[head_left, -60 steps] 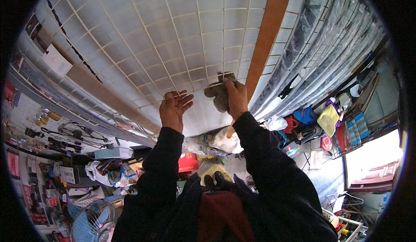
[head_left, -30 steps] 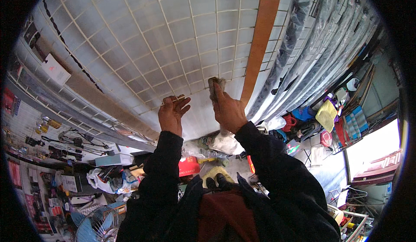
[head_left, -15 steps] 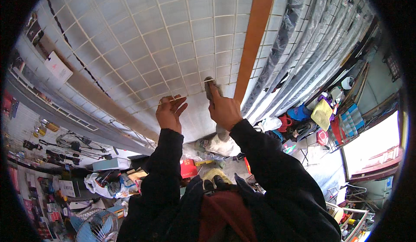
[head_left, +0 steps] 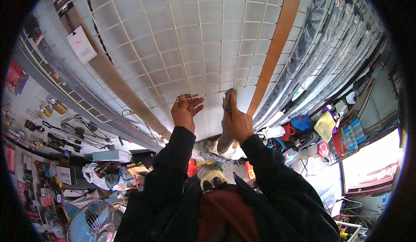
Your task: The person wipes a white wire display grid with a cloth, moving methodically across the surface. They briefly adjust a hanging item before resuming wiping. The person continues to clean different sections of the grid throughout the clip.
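A white wire grid panel (head_left: 189, 47) stands before me against a pale backing. My left hand (head_left: 185, 117) is closed on its bottom wire, with some fingers curled past it. My right hand (head_left: 238, 120) holds a grey cloth (head_left: 225, 140) at the panel's lower edge; the index finger points up and presses the cloth's top end. Below that hand the cloth hangs down. A brown strap like a belt (head_left: 276, 51) hangs just right of my right hand. Farther left is a tan belt (head_left: 112, 77) with a white tag (head_left: 81, 45).
Several plastic-wrapped dark straps (head_left: 299, 47) hang at the right. A blue fan (head_left: 90, 220) stands at lower left near white plastic bags (head_left: 96, 175). Bags and a yellow cloth (head_left: 324, 127) pile up at the right, beside a bright doorway (head_left: 372, 161). A straw-coloured mat (head_left: 212, 175) lies at my feet.
The view has shifted, so the panel and both hands appear farther right and lower. My left hand stays on the bottom wire. More of the cloth shows below my right hand.
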### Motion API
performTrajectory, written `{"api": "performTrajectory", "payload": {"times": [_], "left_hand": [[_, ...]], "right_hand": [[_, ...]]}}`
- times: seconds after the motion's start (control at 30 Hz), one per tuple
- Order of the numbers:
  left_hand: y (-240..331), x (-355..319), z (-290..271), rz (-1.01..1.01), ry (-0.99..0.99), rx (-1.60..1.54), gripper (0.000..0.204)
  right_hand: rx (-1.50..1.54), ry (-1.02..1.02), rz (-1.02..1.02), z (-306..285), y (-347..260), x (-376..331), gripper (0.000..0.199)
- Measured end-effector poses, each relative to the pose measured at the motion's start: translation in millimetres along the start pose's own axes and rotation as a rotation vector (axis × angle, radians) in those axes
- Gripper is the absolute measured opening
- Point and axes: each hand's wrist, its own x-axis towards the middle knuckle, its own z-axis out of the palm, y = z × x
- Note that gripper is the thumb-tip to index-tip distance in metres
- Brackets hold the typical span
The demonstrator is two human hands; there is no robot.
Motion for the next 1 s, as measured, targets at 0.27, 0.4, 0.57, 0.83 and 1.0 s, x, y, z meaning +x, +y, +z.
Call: {"api": "performTrajectory", "payload": {"times": [0.27,0.4,0.57,0.83,1.0], "left_hand": [[-0.4,5.0,-0.8,0.0,-0.003,0.05,0.04],[-0.9,5.2,-1.5,-0.018,0.001,0.058,0.043],[-3.7,5.2,-3.2,-0.003,-0.021,0.037,0.035],[-8.6,8.3,-7.4,0.026,-0.035,-0.015,0.031],[-9.1,7.3,-3.1,0.025,0.032,0.029,0.035]], "right_hand": [[0.138,0.061,0.098,-3.0,17.5,-20.7,0.088],[0.311,0.212,-0.072,-20.1,8.0,0.7,0.087],[0.271,0.07,0.015,-42.0,-2.8,50.5,0.058],[0.859,-0.105,0.112,-36.5,17.2,77.9,0.028],[1.108,0.443,0.109,22.0,-6.4,50.7,0.035]]}}
